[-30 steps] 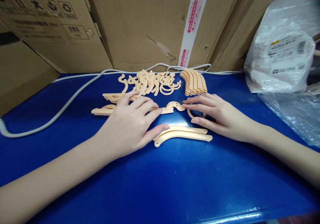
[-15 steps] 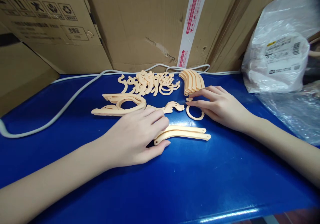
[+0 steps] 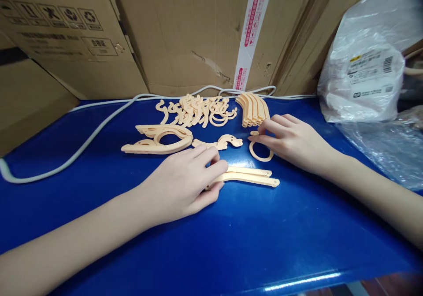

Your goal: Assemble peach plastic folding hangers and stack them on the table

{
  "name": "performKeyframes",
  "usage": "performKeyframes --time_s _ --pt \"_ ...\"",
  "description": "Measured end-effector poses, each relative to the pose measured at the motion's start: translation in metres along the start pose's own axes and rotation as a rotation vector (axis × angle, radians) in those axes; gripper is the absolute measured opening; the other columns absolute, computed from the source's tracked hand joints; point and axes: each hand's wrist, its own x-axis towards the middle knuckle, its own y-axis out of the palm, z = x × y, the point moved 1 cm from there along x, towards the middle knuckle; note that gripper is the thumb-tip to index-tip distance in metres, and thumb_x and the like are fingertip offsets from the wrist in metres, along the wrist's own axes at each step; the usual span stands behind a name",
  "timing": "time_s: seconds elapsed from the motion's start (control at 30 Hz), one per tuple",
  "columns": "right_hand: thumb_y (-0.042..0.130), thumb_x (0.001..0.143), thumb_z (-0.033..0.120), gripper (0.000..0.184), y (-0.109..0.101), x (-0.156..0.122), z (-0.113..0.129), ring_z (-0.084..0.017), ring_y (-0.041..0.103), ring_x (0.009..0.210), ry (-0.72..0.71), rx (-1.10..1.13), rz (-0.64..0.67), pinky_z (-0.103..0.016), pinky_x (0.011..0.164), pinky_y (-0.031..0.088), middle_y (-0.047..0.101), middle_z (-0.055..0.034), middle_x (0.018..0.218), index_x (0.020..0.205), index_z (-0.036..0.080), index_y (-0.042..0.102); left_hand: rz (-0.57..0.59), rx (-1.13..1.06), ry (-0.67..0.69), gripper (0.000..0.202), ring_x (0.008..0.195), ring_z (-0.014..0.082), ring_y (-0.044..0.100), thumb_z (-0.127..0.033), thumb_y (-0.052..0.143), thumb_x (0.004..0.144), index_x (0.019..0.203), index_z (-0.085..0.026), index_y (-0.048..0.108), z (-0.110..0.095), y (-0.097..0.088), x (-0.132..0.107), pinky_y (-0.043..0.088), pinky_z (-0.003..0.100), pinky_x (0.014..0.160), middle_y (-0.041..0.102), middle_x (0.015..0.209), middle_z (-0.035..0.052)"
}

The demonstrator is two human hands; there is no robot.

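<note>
Two curved beige bars (image 3: pixel 247 176) lie side by side on the blue table, and my left hand (image 3: pixel 185 181) is closed round their left ends, thumb in front and fingers behind. Under my right hand (image 3: pixel 287 142) is a flat beige ring (image 3: pixel 261 158) with a small tab; my fingertips pinch it near the tab. Between the hands lies a beige hook-shaped piece (image 3: pixel 231 141) with small holes. Left of it, beyond my left hand, sits a group of longer beige parts (image 3: pixel 155 147) with a round opening. My left fingers partly cover the hook piece's near side.
Behind the hands lie a heap of small beige hooks (image 3: pixel 198 109) and a stack of curved bars (image 3: pixel 253 109). A white cable (image 3: pixel 109 117) runs along the back and left. Cardboard boxes (image 3: pixel 185 36) wall off the rear. A clear plastic bag (image 3: pixel 363 80) stands at right.
My right hand and the ring have shifted slightly to the right. My left fingers have closed further over the left ends of the two bars.
</note>
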Motion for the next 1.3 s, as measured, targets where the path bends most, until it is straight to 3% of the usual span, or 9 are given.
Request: performKeyframes --time_s 0.47,0.63,0.73,0.9,1.07,1.3 --pt "0.044 0.096 0.01 0.024 -0.006 0.001 0.002 -0.027 0.057 0.085 -0.014 -0.079 0.1 -0.037 0.071 0.04 0.065 -0.0129 0.095 0.101 0.015 0.067 -0.07 0.187 -0.007 0.014 0.077 0.0189 0.059 -0.022 0.045 0.097 0.09 -0.018 0.056 -0.015 0.002 0.002 0.042 0.031 0.066 0.061 0.088 0.0038" --pt "0.043 0.098 0.012 0.022 -0.006 0.002 0.002 -0.024 0.059 0.08 0.011 0.001 0.024 -0.036 0.07 0.04 0.065 -0.0115 0.091 0.1 0.013 0.065 -0.069 0.2 0.001 0.015 0.076 0.0189 0.059 -0.022 0.044 0.097 0.089 -0.017 0.057 -0.014 0.002 0.001 0.043 0.031 0.067 0.063 0.089 0.0046" --pt "0.042 0.101 0.02 0.021 -0.006 0.002 0.004 -0.022 0.061 0.078 0.115 0.151 -0.072 -0.035 0.07 0.041 0.067 -0.0103 0.09 0.098 0.016 0.062 -0.062 0.179 -0.007 0.015 0.075 0.0184 0.058 -0.022 0.045 0.097 0.088 -0.018 0.056 -0.013 0.001 0.001 0.042 0.031 0.065 0.062 0.089 0.0043" --pt "0.045 0.1 0.028 0.014 -0.011 0.004 0.016 -0.021 0.066 0.084 0.307 0.647 -0.241 -0.033 0.073 0.05 0.069 -0.0081 0.095 0.101 0.02 0.056 -0.042 0.11 -0.025 0.015 0.076 0.0175 0.058 -0.022 0.044 0.097 0.087 -0.018 0.055 -0.012 0.001 0.002 0.042 0.029 0.065 0.06 0.091 0.004" --pt "0.048 0.098 0.032 0.012 -0.012 0.009 0.03 -0.016 0.064 0.07 0.444 0.977 -0.176 -0.028 0.065 0.05 0.068 -0.0021 0.085 0.098 0.022 0.055 -0.009 0.065 -0.045 0.017 0.075 0.0168 0.057 -0.021 0.041 0.098 0.092 -0.018 0.056 -0.012 0.002 0.003 0.044 0.028 0.064 0.058 0.095 0.0049" --pt "0.049 0.098 0.031 0.013 -0.003 0.009 0.03 -0.013 0.062 0.07 0.413 1.057 -0.152 -0.024 0.065 0.048 0.067 -0.0023 0.088 0.094 0.02 0.056 0.002 0.05 -0.058 0.013 0.071 0.0154 0.054 -0.022 0.043 0.098 0.092 -0.019 0.055 -0.012 0.003 0.002 0.041 0.025 0.059 0.056 0.093 0.0041"
